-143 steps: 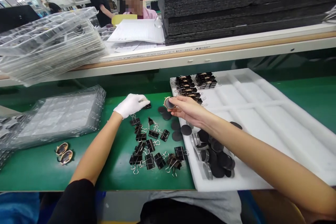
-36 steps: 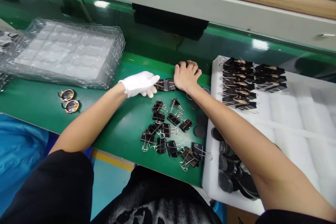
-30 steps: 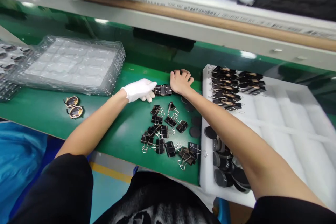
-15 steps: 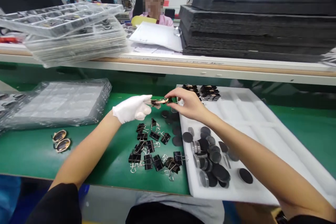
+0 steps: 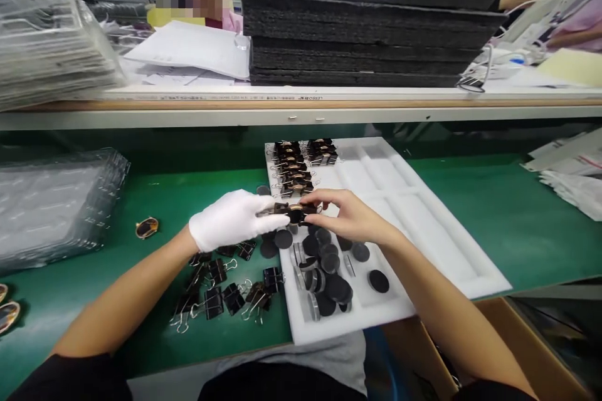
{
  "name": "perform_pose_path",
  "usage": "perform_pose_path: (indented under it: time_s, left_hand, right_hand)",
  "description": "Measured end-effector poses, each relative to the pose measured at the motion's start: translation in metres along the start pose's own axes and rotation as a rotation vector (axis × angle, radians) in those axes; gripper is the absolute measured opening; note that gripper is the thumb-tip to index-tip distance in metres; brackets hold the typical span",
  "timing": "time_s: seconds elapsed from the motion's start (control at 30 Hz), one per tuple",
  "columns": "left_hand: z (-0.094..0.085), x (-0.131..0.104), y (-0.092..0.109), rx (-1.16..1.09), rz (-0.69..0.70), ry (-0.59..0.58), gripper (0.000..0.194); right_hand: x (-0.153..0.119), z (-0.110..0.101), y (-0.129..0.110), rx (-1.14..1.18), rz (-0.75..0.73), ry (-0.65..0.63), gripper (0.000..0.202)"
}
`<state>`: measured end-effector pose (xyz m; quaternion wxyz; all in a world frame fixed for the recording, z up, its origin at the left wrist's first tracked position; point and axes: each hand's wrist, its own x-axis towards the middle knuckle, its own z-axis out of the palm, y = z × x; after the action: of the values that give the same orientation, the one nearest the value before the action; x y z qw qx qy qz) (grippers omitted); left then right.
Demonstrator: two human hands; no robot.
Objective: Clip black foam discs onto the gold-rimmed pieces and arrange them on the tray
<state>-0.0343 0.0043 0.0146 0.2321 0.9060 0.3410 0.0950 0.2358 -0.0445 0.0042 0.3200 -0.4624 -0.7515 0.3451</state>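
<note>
My left hand (image 5: pixel 235 219), in a white glove, and my bare right hand (image 5: pixel 345 216) pinch opposite ends of one clipped assembly (image 5: pixel 295 213). It has a dark round middle with a gold rim and black binder clips at its sides, partly hidden by my fingers. They hold it over the left part of the white tray (image 5: pixel 451 263), just in front of a column of similar clipped assemblies (image 5: pixel 291 166). Below my right hand, several black round discs (image 5: pixel 337 288) lie heaped in the tray. Loose black binder clips (image 5: pixel 214 302) lie on the green table below my left hand.
One gold-rimmed round piece (image 5: pixel 147 227) lies left of my glove, with more at the left edge. Clear plastic trays (image 5: pixel 51 207) stand farther left. Behind runs a shelf (image 5: pixel 188 116) with stacked black foam sheets (image 5: pixel 367 37) and papers (image 5: pixel 197 47). A person sits beyond it.
The view has turned to the right. Both hands have carried the clipped assembly from above the green table, beside the tray's left edge, to over the tray, in front of the clipped assemblies there.
</note>
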Motion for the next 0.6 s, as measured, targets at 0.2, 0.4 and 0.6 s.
perform_pose_path:
  time_s: [0.2, 0.4, 0.6]
  left_hand:
    - [-0.014, -0.009, 0.003, 0.197, -0.062, -0.012, 0.071]
    - [-0.029, -0.015, -0.001, 0.223, -0.094, -0.075, 0.065]
    - [-0.027, -0.014, -0.006, 0.194, -0.043, -0.018, 0.057]
  right_hand:
    - [0.009, -0.065, 0.044, -0.291, 0.089, 0.261, 0.029]
    - [0.033, -0.108, 0.114, -0.463, 0.191, 0.433, 0.038]
    - [0.042, -0.083, 0.151, -0.518, 0.169, 0.414, 0.038]
